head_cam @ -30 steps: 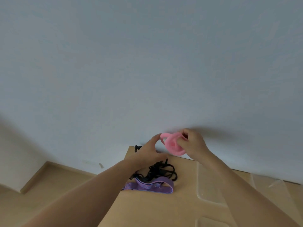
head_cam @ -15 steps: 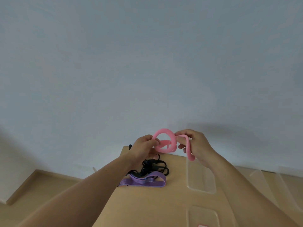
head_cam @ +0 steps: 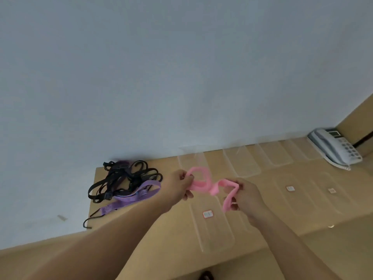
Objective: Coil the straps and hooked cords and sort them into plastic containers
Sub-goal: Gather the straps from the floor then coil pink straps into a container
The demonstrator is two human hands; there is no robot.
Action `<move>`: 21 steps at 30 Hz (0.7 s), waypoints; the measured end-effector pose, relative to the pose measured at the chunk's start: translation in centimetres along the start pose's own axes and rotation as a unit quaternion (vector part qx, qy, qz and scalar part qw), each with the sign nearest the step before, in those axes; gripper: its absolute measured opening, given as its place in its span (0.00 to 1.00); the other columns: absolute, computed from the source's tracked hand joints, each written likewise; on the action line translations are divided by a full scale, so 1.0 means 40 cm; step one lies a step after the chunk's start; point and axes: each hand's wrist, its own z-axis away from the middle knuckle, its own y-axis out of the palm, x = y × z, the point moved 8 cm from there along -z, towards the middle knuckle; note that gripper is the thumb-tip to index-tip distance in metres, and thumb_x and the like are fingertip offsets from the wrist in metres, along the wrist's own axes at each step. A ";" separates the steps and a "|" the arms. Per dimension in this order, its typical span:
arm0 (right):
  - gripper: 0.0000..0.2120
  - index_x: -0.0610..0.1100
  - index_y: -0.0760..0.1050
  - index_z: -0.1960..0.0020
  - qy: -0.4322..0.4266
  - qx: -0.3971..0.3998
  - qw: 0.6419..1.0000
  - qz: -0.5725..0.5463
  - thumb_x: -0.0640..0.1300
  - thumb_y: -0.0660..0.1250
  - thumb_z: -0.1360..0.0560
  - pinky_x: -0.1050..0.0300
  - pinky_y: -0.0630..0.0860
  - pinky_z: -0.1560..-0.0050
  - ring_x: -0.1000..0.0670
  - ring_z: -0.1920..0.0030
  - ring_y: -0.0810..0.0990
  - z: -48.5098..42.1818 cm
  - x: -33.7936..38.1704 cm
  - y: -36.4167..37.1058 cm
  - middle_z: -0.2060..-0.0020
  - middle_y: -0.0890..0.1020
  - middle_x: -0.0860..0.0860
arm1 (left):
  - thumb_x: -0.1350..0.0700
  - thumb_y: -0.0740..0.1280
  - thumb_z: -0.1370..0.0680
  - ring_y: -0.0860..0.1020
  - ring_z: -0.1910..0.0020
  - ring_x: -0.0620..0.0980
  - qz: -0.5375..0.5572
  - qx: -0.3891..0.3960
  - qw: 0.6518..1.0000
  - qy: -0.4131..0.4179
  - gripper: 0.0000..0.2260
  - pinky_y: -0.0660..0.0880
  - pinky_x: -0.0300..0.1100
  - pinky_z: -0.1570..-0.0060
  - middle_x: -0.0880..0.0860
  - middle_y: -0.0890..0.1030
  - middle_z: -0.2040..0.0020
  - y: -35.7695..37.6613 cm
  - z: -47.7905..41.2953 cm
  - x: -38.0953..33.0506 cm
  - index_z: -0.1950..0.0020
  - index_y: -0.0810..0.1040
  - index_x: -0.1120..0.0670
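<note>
While the left hand (head_cam: 179, 185) pinches one looped end in its grip and the right hand (head_cam: 245, 196) closes its grip round the other, the pink strap (head_cam: 203, 183) hangs twisted between them above the surface (head_cam: 161, 249), over a clear plastic container (head_cam: 214, 233). Black hooked cords (head_cam: 121, 178) and a purple strap (head_cam: 131, 198) lie heaped near the surface's far left corner.

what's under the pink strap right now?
A clear container with a red-edged label, on the table. Left hand and right hand hold the pink strap above it, hiding its far end.
</note>
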 end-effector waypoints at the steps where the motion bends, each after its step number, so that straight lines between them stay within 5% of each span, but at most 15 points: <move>1: 0.16 0.48 0.84 0.54 -0.007 -0.020 1.000 0.014 0.31 0.63 0.25 0.57 0.71 0.73 0.51 0.73 0.76 0.009 -0.011 -0.021 0.67 0.82 0.47 | 0.58 0.63 0.19 0.80 0.70 0.55 0.003 0.005 1.000 -0.023 0.06 0.74 0.43 0.71 0.57 0.82 0.68 0.022 0.008 0.024 0.52 0.76 0.60; 5: 0.09 0.40 0.83 0.53 -0.006 -0.021 0.997 -0.079 0.32 0.66 0.26 0.59 0.64 0.77 0.52 0.75 0.71 0.026 -0.022 -0.062 0.68 0.78 0.45 | 0.56 0.58 0.23 0.78 0.77 0.56 0.054 -0.019 0.989 -0.136 0.12 0.67 0.38 0.77 0.63 0.81 0.70 0.061 0.033 0.093 0.53 0.76 0.63; 9: 0.07 0.42 0.85 0.53 -0.031 0.110 0.970 -0.216 0.36 0.68 0.26 0.61 0.67 0.76 0.51 0.71 0.75 0.052 0.072 -0.029 0.61 0.83 0.43 | 0.54 0.52 0.22 0.75 0.78 0.54 0.036 0.003 0.979 -0.202 0.20 0.66 0.36 0.76 0.64 0.84 0.64 0.110 0.059 0.123 0.51 0.78 0.66; 12: 0.09 0.43 0.85 0.52 -0.078 0.180 0.961 -0.194 0.41 0.71 0.31 0.60 0.68 0.75 0.50 0.70 0.76 0.066 0.164 -0.006 0.61 0.83 0.42 | 0.52 0.52 0.18 0.81 0.67 0.55 0.050 -0.010 0.985 -0.163 0.17 0.70 0.38 0.73 0.61 0.86 0.55 0.130 0.076 0.106 0.33 0.71 0.51; 15: 0.09 0.39 0.84 0.52 -0.119 0.205 0.961 -0.143 0.42 0.69 0.29 0.58 0.69 0.73 0.47 0.68 0.77 0.059 0.223 0.016 0.59 0.83 0.38 | 0.46 0.53 0.19 0.78 0.45 0.43 -0.008 0.013 0.999 -0.049 0.18 0.76 0.41 0.53 0.45 0.81 0.41 0.144 0.087 0.041 0.37 0.79 0.41; 18: 0.08 0.35 0.81 0.58 -0.153 0.211 0.963 -0.068 0.41 0.68 0.28 0.58 0.68 0.72 0.46 0.68 0.75 0.048 0.251 0.034 0.66 0.78 0.38 | 0.45 0.57 0.27 0.73 0.35 0.40 0.023 0.031 0.999 0.007 0.19 0.72 0.43 0.40 0.39 0.75 0.34 0.164 0.111 -0.021 0.44 0.83 0.44; 21: 0.08 0.34 0.81 0.58 -0.162 0.234 0.956 -0.070 0.40 0.67 0.28 0.56 0.68 0.71 0.43 0.66 0.73 0.041 0.259 0.039 0.65 0.77 0.33 | 0.50 0.68 0.29 0.72 0.34 0.42 -0.003 -0.014 0.999 0.038 0.23 0.73 0.43 0.39 0.44 0.74 0.32 0.157 0.107 -0.048 0.34 0.72 0.49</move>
